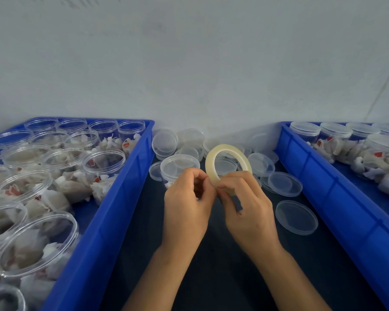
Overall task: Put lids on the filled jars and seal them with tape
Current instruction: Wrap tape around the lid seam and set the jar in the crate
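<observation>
pale wall fills the upper frame above a dark bench (211, 277). at left, a blue crate (112, 209) holds open filled jars (103, 162); their small red tags are too blurred to read. at centre, the left hand (186, 205) curls, fingertips pinching at the tape roll (228, 163), with a lidded jar (179, 167) just behind. the right hand (247, 203) grips the roll's lower edge, holding it upright. loose lids (296, 217) lie right of it, then a second crate (337, 198) with lidded jars (336, 133).

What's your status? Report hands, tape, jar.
Right hand holds tape roll; left hand pinches at its edge. Lidded jar waits behind. Nothing blocking.
</observation>
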